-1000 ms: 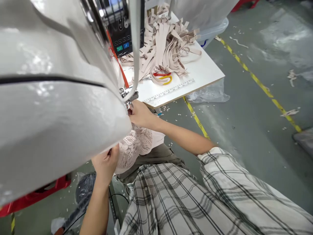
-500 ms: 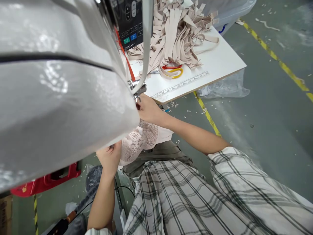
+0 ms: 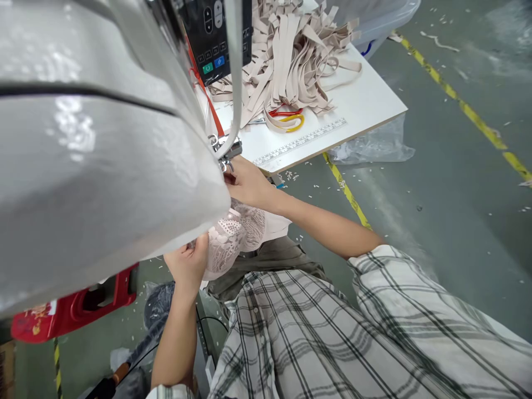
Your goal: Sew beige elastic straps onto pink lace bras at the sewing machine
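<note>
A pale pink lace bra [image 3: 226, 246] hangs between my hands, below the front end of a white sewing machine [image 3: 108, 194]. My left hand [image 3: 188, 263] is closed on the bra's left side, thumb on top; its other fingertips are hidden behind the machine head. Close under the metal presser parts [image 3: 226, 152], my right hand [image 3: 249, 183] is closed, its fingertips partly covered by the machine. The bra's upper edge runs toward that hand, and the cups droop over my lap. The needle area itself is hidden.
A heap of beige elastic straps [image 3: 291, 61] covers the white table [image 3: 361, 100]. Scissors with red and yellow handles [image 3: 293, 122] lie by the printed ruler [image 3: 301, 143]. A control panel [image 3: 216, 44], a clear plastic bin [image 3: 374, 22] and a red plastic stool [image 3: 78, 310] surround the machine.
The view has shifted slightly, so the machine and table sit further left. The cups have turned a little, showing a small bow between them. Both hands keep their hold.
</note>
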{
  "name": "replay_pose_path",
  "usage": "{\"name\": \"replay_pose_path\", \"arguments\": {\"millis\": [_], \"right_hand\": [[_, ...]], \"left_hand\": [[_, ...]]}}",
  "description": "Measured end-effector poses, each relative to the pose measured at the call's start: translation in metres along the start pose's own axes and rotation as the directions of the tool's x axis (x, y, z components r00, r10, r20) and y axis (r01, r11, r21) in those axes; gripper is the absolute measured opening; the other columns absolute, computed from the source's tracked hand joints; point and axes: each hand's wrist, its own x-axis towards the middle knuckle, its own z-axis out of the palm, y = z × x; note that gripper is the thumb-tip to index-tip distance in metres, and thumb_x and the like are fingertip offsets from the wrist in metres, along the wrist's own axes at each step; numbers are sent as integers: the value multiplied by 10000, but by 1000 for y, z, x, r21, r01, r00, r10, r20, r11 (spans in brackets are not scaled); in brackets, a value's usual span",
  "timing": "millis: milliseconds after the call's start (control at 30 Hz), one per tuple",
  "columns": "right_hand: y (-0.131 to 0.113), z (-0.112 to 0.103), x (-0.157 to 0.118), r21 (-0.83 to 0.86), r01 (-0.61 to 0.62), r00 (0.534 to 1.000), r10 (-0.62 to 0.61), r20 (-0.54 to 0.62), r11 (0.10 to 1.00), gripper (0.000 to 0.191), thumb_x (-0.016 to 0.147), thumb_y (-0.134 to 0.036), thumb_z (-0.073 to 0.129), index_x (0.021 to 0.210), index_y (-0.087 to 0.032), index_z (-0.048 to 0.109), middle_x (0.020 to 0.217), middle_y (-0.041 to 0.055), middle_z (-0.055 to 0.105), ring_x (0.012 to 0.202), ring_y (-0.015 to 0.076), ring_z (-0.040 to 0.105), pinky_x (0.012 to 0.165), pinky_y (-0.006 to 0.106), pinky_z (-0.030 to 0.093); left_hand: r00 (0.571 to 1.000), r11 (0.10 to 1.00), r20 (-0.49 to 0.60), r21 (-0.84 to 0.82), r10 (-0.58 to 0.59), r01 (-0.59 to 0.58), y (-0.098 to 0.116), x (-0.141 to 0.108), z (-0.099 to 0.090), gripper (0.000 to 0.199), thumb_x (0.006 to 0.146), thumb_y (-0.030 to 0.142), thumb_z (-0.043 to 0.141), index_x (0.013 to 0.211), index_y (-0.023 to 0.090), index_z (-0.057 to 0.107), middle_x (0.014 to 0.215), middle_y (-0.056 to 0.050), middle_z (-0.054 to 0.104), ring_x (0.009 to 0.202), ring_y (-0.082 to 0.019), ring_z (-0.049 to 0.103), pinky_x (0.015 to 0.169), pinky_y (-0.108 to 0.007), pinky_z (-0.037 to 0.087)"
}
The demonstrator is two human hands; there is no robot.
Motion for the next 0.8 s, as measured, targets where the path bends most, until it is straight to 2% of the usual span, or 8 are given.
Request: {"name": "replay_pose_path", "arguments": {"millis": [200, 300, 400, 533, 600, 633, 700, 800], "right_hand": [[-7, -1, -3, 34, -68, 998, 69, -11, 997, 45, 831, -212, 596, 856, -180, 616, 1039, 32, 559, 730, 117, 428, 667, 260, 370], [-7, 4, 0, 26, -81, 996, 81, -29, 996, 61, 822, -204, 592, 872, -186, 622, 1062, 44, 572, 806, 145, 472, 693, 268, 393], [-12, 8, 0, 41, -107, 993, 110, -54, 993, 39, 819, -215, 601, 842, -183, 602, 1071, 55, 584, 856, 161, 498, 733, 285, 423], [-45, -13, -30, 394, -308, 936, 350, -38, 866, 115, 858, -306, 604, 870, -194, 584, 963, 46, 618, 867, 157, 563, 789, 313, 472], [-60, -40, -57, 486, -376, 903, 430, -1, 789, 148, 909, -366, 530, 924, -223, 562, 957, 53, 642, 695, 124, 560, 650, 304, 467], [-62, -56, -70, 542, -434, 857, 516, 2, 719, 132, 867, -363, 598, 888, -235, 574, 976, 56, 654, 569, 88, 480, 546, 284, 403], [-52, -90, -89, 570, -488, 749, 652, -115, 661, 160, 749, -336, 698, 779, -249, 568, 900, 49, 643, 447, 43, 285, 437, 268, 210], [-13, -127, -101, 483, -491, 574, 687, -445, 724, 208, 587, -265, 707, 611, -255, 501, 697, 12, 498, 463, 58, 228, 447, 297, 143]], "left_hand": [[938, 986, 317, -32, -143, 161, -4, 1, -13, 305, 891, 460, 579, 883, 178, 694, 783, -24, 697, 738, -167, 626, 658, -237, 458], [879, 982, 452, -31, -150, 184, -10, 1, -20, 371, 937, 496, 508, 791, 188, 655, 657, 7, 602, 637, -141, 538, 569, -231, 381], [867, 980, 484, -78, -123, 182, -7, -5, -20, 453, 961, 501, 465, 632, 193, 506, 563, 29, 446, 561, -121, 422, 524, -244, 300], [837, 926, 541, -268, -82, 265, 34, -48, -2, 443, 1000, 448, 350, 651, 203, 467, 609, 4, 488, 580, -126, 432, 513, -244, 319], [815, 902, 580, -344, -15, 262, 65, -78, 16, 423, 961, 492, 446, 664, 197, 507, 622, 0, 528, 593, -128, 474, 523, -235, 376], [787, 880, 615, -400, 51, 255, 77, -90, 27, 423, 935, 516, 495, 660, 195, 516, 614, 4, 525, 587, -126, 470, 510, -229, 382], [568, 759, 751, -573, 335, 309, 90, -107, 46, 360, 939, 476, 513, 750, 175, 565, 713, -7, 565, 659, -125, 500, 565, -221, 411], [424, 748, 837, -518, 344, 415, 66, -113, 53, 282, 921, 394, 545, 771, 161, 598, 745, 3, 569, 711, -122, 505, 627, -220, 403]]}}
